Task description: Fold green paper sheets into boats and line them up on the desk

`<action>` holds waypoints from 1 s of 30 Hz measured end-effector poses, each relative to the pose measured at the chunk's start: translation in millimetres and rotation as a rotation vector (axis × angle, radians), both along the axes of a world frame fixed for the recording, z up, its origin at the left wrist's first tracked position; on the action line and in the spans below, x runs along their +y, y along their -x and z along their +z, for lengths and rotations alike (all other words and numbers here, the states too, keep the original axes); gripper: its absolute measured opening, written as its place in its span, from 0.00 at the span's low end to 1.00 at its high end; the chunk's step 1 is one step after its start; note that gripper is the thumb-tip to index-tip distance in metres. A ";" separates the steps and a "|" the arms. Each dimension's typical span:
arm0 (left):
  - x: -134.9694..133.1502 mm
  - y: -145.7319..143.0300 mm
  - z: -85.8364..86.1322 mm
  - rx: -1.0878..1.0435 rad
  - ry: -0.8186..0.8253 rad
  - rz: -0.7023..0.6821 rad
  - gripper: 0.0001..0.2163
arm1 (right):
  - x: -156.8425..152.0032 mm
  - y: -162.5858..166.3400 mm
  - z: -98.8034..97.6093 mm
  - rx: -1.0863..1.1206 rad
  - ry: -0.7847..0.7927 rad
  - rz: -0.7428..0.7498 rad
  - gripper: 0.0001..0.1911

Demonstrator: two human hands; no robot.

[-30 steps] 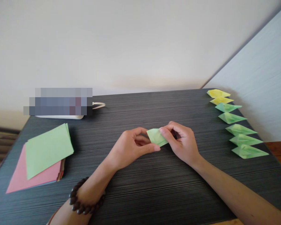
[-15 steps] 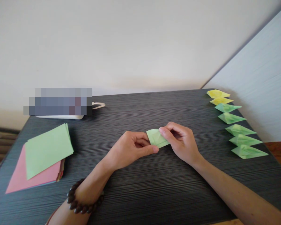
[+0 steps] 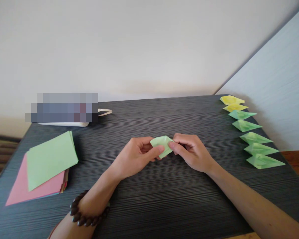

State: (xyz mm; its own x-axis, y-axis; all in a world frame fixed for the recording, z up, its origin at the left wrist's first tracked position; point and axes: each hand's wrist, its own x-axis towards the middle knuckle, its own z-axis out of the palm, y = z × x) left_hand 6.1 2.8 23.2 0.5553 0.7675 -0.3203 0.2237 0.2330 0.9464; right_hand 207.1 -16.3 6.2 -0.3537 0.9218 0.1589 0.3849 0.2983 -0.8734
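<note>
A small piece of folded green paper (image 3: 166, 140) is held above the middle of the dark table (image 3: 144, 199). My left hand (image 3: 134, 157) pinches its left side, thumb on top and fingers underneath. At the paper's right corner, my right hand (image 3: 193, 151) grips it between thumb and bent fingers. The fingers behind the paper are partly hidden. Folded paper boats stand in a row along the table's right side: several green ones (image 3: 265, 161) in front and two yellow ones (image 3: 232, 99) at the back.
On the left lies a stack of green sheets (image 3: 52, 157) over pink paper (image 3: 17, 189). Behind it stands a blurred-out object with a white base (image 3: 64, 124) and a white cable (image 3: 106, 111). A wall (image 3: 149, 49) borders the table's far edge.
The folded green paper has shifted slightly left and turned. My left thumb now lies across its front, and my right thumb has moved down to its right corner.
</note>
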 end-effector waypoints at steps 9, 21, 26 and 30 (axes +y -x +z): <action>-3.1 1.9 -4.5 0.122 -0.024 -0.054 0.11 | -0.1 4.0 1.9 -0.046 -0.065 0.062 0.16; -3.4 -2.6 -0.8 0.084 0.055 -0.055 0.09 | -1.7 10.0 1.1 -0.055 -0.016 0.012 0.19; -3.6 2.7 -4.9 0.153 -0.144 -0.025 0.23 | 4.4 2.2 0.8 -0.212 -0.068 0.022 0.19; -2.3 8.0 -8.1 0.213 -0.462 -0.081 0.13 | 8.4 -5.9 -0.4 -0.331 -0.125 0.049 0.17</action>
